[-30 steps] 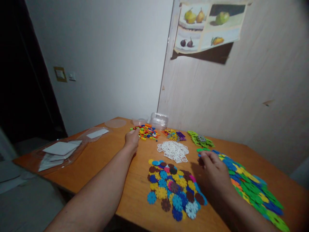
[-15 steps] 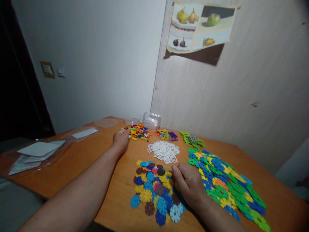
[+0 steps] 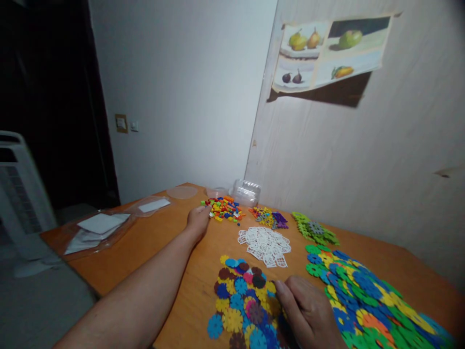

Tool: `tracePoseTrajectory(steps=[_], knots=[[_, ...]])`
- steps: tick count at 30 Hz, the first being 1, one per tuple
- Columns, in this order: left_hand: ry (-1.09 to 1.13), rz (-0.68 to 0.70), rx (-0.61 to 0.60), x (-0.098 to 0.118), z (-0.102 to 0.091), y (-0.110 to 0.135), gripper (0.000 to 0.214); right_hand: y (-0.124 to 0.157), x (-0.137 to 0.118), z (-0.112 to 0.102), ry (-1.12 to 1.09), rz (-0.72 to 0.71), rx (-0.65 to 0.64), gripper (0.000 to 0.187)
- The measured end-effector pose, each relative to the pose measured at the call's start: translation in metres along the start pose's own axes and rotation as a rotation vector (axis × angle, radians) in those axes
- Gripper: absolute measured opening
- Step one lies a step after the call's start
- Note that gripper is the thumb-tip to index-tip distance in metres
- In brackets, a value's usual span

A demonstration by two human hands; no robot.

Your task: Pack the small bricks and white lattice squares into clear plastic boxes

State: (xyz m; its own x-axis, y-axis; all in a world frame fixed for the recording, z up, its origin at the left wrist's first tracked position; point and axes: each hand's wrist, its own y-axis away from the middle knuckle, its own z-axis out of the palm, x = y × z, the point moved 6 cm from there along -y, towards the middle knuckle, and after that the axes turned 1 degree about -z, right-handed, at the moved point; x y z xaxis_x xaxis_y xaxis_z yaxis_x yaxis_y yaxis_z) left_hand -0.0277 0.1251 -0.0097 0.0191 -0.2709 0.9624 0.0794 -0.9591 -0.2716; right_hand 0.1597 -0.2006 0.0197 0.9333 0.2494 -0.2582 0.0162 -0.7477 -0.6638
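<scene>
My left hand point(image 3: 198, 219) reaches far across the orange table point(image 3: 170, 242) and rests beside a pile of small coloured bricks point(image 3: 224, 208), its fingers curled at the pile's left edge. My right hand point(image 3: 307, 310) lies palm down on the right side of a heap of round, notched plastic discs point(image 3: 241, 295) in blue, yellow, brown and pink, fingers close together on the discs. Whether either hand holds a piece is hidden.
White lattice pieces point(image 3: 265, 244) lie mid-table. Behind them are a small purple-yellow pile point(image 3: 269, 216) and green pieces point(image 3: 314, 230). A wide spread of green and blue discs point(image 3: 366, 295) fills the right. Clear containers point(image 3: 247, 191) and plastic bags with paper point(image 3: 98, 228) sit at the back left.
My right hand has moved from the green-blue spread on the right over onto the round-disc heap and nearer to me. My left hand stays by the brick pile. The view shifted.
</scene>
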Motion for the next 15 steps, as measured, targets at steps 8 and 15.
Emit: tracePoseTrajectory(steps=[8, 15], knots=[[0.068, -0.06, 0.014, -0.0037, 0.0011, 0.004, 0.034, 0.002, 0.0024, 0.0031, 0.01, 0.001, -0.04, 0.039], [0.081, -0.083, 0.01, 0.0003, 0.0001, 0.0077, 0.034, 0.0028, 0.0031, 0.0013, -0.025, 0.047, -0.04, 0.04]])
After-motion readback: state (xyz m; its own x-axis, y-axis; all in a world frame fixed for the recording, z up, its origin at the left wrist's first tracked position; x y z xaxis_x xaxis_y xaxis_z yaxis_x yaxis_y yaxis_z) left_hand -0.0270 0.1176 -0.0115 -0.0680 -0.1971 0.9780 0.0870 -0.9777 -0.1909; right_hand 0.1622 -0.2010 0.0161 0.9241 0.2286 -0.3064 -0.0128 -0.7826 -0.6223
